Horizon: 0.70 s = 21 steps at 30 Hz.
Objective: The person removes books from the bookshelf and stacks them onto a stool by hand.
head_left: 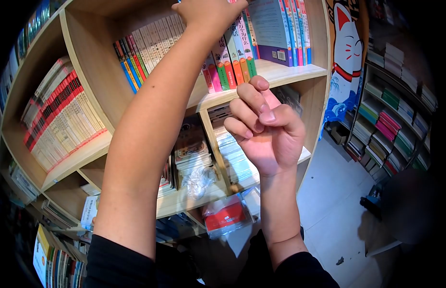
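Note:
My left hand (208, 14) reaches up to the top edge of the view, over a row of colourful-spined books (230, 62) on the upper shelf. Its fingers are mostly cut off, so I cannot tell whether it grips a book. In front of the shelf edge, my right hand (271, 127) is raised with the palm towards me. The fingers curl in and the thumb meets them, with nothing visible inside. Right of the row stands a blue and purple book (269, 36) with its back cover showing.
The wooden bookcase (91, 57) holds a white and red book set (64, 115) at left. Below are stacked books, crumpled clear plastic (199, 181) and a red plastic-wrapped package (226, 216). A cat banner (345, 62) and dark bookshelf (391, 113) stand right, beyond the tiled floor (323, 192).

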### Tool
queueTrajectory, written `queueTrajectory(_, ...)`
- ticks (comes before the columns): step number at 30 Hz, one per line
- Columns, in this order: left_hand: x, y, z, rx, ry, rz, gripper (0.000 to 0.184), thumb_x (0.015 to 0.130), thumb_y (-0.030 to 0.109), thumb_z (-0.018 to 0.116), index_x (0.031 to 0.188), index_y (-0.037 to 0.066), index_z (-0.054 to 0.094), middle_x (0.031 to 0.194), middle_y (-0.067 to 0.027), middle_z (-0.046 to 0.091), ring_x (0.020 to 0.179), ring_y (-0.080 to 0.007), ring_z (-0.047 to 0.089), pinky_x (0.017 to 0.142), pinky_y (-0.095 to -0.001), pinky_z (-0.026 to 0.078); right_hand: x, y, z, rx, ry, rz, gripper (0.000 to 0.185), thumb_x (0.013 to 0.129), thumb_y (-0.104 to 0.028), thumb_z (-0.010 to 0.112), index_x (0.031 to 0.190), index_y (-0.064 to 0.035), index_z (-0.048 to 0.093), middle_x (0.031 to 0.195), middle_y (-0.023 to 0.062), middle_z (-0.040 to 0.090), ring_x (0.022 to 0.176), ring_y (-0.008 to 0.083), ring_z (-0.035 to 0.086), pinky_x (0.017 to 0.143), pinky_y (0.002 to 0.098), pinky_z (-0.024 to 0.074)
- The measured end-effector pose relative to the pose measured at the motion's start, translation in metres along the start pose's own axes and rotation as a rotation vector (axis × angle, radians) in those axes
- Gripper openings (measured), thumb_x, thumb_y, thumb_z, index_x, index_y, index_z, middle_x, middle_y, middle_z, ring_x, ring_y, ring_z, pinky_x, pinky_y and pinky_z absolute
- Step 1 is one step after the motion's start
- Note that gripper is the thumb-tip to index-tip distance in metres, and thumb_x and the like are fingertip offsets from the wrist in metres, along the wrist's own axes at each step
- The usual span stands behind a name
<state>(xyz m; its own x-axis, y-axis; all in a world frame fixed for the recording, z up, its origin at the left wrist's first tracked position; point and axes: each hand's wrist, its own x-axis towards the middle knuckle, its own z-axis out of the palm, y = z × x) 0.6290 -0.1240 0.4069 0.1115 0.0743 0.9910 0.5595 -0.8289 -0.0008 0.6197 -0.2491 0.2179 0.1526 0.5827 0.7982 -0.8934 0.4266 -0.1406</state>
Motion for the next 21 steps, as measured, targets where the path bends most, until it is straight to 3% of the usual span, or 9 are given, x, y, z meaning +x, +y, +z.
queueTrajectory(8, -0.003, -0.002, -0.003, -0.002, -0.006, 0.014, 0.057, 0.073, 0.045, 0.082, 0.109, 0.004, 0.067, 0.115, -0.0193, 0.061, 0.115, -0.0388, 0.056, 0.092, -0.0581, 0.051, -0.001, 0.0, -0.003, -0.063, 0.005, -0.018, 0.037, 0.079, 0.01, 0.053, 0.11, -0.0109, 0.049, 0.078, -0.0008, 0.038, 0.064, 0.0113, 0.035, 0.06, 0.0284, 0.0322)
queueTrajectory(11, -0.006, -0.008, -0.008, 0.025, -0.045, 0.061, 0.064, 0.074, 0.045, 0.082, 0.118, 0.002, 0.064, 0.117, -0.0203, 0.059, 0.117, -0.0393, 0.055, 0.093, -0.0586, 0.05, -0.001, -0.002, -0.003, -0.074, 0.016, -0.013, 0.032, 0.081, 0.008, 0.056, 0.107, -0.0104, 0.051, 0.077, -0.0022, 0.038, 0.063, 0.0109, 0.034, 0.059, 0.0275, 0.0308)
queueTrajectory(13, -0.016, -0.012, -0.013, -0.06, -0.039, 0.148, 0.075, 0.076, 0.044, 0.08, 0.133, 0.001, 0.056, 0.13, -0.0246, 0.055, 0.127, -0.0421, 0.05, 0.102, -0.0595, 0.045, -0.001, -0.002, -0.005, -0.063, 0.002, -0.025, 0.027, 0.086, 0.003, 0.057, 0.109, -0.0107, 0.052, 0.076, -0.0017, 0.037, 0.063, 0.0111, 0.035, 0.06, 0.028, 0.0318)
queueTrajectory(14, -0.021, -0.018, -0.01, -0.056, -0.037, 0.149, 0.075, 0.076, 0.044, 0.08, 0.133, 0.001, 0.056, 0.13, -0.0246, 0.055, 0.127, -0.0421, 0.05, 0.102, -0.0595, 0.045, 0.0, -0.002, -0.005, -0.06, -0.001, -0.023, 0.027, 0.086, 0.003, 0.057, 0.109, -0.0107, 0.052, 0.076, -0.0017, 0.037, 0.063, 0.0111, 0.035, 0.06, 0.028, 0.0318)
queueTrajectory(16, -0.031, -0.029, -0.012, 0.051, 0.23, 0.4, 0.085, 0.079, 0.043, 0.078, 0.146, 0.002, 0.046, 0.144, -0.0293, 0.046, 0.137, -0.0453, 0.042, 0.111, -0.0588, 0.037, 0.002, -0.004, -0.007, -0.001, 0.003, -0.006, 0.019, 0.09, -0.004, 0.057, 0.107, -0.0107, 0.053, 0.076, -0.0013, 0.037, 0.063, 0.011, 0.036, 0.061, 0.0278, 0.0315)
queueTrajectory(18, -0.049, -0.042, -0.024, 0.034, 0.192, 0.391, 0.085, 0.081, 0.037, 0.076, 0.149, 0.001, 0.041, 0.15, -0.0291, 0.04, 0.141, -0.044, 0.04, 0.115, -0.0568, 0.033, 0.004, -0.005, -0.012, -0.028, -0.023, -0.015, 0.013, 0.093, -0.01, 0.054, 0.106, -0.0104, 0.053, 0.076, -0.0006, 0.039, 0.064, 0.0112, 0.036, 0.062, 0.0278, 0.0313)
queueTrajectory(20, -0.069, -0.055, -0.046, -0.363, 0.171, 0.454, 0.038, 0.083, 0.029, 0.079, 0.11, 0.004, 0.068, 0.106, -0.0136, 0.067, 0.104, -0.0286, 0.063, 0.086, -0.0442, 0.053, 0.005, -0.005, -0.012, -0.078, 0.038, -0.062, 0.012, 0.093, -0.011, 0.054, 0.105, -0.01, 0.052, 0.077, 0.0003, 0.04, 0.064, 0.0118, 0.037, 0.061, 0.028, 0.0315)
queueTrajectory(21, -0.086, -0.055, -0.06, -0.539, 0.009, 0.405, 0.026, 0.084, 0.017, 0.076, 0.105, 0.003, 0.069, 0.1, -0.0125, 0.068, 0.096, -0.0255, 0.066, 0.084, -0.039, 0.053, 0.005, -0.005, -0.013, -0.1, 0.065, -0.078, 0.012, 0.093, -0.011, 0.053, 0.105, -0.0099, 0.052, 0.078, 0.001, 0.042, 0.065, 0.0125, 0.038, 0.062, 0.0283, 0.0323)
